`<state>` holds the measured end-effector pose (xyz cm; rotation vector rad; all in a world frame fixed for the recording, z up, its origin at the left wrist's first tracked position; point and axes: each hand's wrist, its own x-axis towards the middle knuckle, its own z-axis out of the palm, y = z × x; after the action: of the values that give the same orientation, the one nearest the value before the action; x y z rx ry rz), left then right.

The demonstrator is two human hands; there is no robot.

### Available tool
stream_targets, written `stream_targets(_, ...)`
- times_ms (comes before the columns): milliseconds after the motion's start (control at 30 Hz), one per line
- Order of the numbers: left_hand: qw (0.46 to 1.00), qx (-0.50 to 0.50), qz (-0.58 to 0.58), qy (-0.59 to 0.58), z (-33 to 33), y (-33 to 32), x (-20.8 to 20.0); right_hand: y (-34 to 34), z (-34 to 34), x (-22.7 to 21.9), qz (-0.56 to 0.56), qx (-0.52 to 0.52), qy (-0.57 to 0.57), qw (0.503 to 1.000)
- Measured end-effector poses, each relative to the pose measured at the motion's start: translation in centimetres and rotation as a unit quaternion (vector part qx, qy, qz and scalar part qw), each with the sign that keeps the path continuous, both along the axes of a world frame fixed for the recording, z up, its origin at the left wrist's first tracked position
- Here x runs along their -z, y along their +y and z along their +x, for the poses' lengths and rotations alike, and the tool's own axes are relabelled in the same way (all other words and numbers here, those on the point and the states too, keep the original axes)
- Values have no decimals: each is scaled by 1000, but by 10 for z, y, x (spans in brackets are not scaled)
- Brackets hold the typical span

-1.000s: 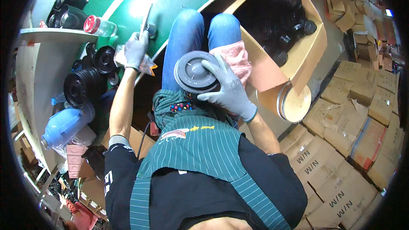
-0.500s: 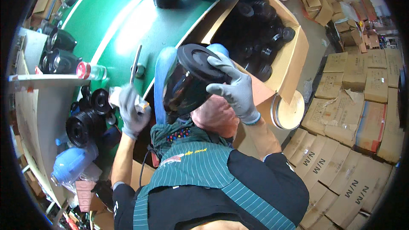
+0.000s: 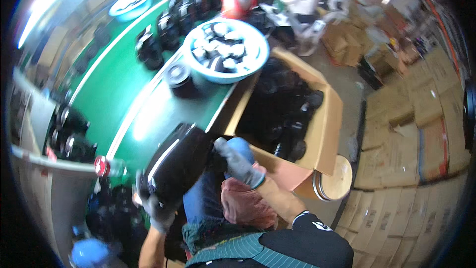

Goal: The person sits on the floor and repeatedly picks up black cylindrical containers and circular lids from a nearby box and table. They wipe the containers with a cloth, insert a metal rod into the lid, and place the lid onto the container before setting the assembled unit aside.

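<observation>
A glossy black rounded appliance housing [image 3: 176, 164] is held slantwise above my lap, smeared a little by motion. My left hand [image 3: 159, 208], in a grey glove, grips its lower left end, thumb and fingers around it. Gloved in grey as well, my right hand [image 3: 239, 165] closes on the narrower black part at its right side. The fingertips of that hand are partly hidden behind the part. Below the housing are my blue-clad leg and a pink cloth [image 3: 245, 203].
A green-topped bench [image 3: 111, 97] carries a black round part [image 3: 179, 78], a blue basin [image 3: 226, 75] of small parts and several black housings. An open carton [image 3: 329, 124] of black parts stands to my right, beside a round stool [image 3: 334, 178]. Stacked cartons [image 3: 386, 164] line the right. A person works far off.
The housing has swung from upright to slanting, lower and leftward. My left hand has moved onto it, and the thin tool it held is out of sight. My view has tilted up.
</observation>
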<state>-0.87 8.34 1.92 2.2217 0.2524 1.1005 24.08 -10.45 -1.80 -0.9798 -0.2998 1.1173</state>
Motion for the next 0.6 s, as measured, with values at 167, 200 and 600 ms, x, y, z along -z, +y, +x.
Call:
stream_targets(167,987,-140,6,84,59,87,-23,-18,7,7,8,-133,148,980)
stream_targets(200,982,-166,8,93,73,109,-22,-21,6,22,33,-119,191,974)
stream_targets(600,945,-214,56,242,263,348,0,-9,2,43,173,-162,179,955)
